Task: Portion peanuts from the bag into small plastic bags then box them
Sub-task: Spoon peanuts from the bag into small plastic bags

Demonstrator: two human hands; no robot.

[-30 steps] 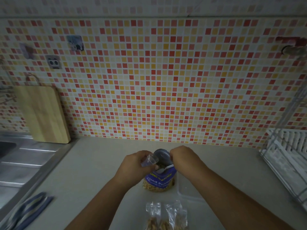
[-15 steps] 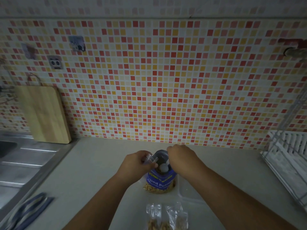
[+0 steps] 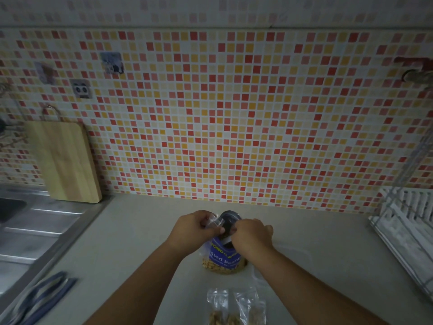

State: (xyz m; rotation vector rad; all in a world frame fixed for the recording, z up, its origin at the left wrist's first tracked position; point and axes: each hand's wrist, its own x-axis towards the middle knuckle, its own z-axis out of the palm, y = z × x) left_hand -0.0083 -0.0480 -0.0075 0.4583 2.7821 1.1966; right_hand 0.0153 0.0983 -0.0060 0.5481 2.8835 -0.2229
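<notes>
Both hands meet at the mouth of the peanut bag (image 3: 224,257), lower centre of the frame. It stands upright on the countertop (image 3: 145,242), blue label facing the camera, nuts visible through the clear bottom, top open.

Left hand (image 3: 196,228) – thumb and curled fingers pinch a small clear plastic bag (image 3: 214,222), held right at the left edge of the big bag's opening. It looks empty, but I can't tell for sure.

Right hand (image 3: 251,235) – fingers curled down over the opening, gripping what looks like a pale spoon (image 3: 226,242). Only a sliver shows under the thumb, and the bowl end is hidden.

Two filled small bags (image 3: 234,308) lie side by side at the bottom edge, below the peanut bag, with peanuts in their lower halves. They are cut off by the frame.

A clear plastic box (image 3: 304,254) sits just right of the peanut bag, partly under the right forearm. It shows only as a faint outline, and I can't make out any contents.

Rest:
- wooden cutting board (image 3: 63,160) leans against the mosaic tile wall (image 3: 234,125), left
- steel sink drainboard (image 3: 39,226) at the left edge
- blue-handled scissors (image 3: 44,296) in the lower left, blurred
- white dish rack (image 3: 407,221) at the right edge
</notes>
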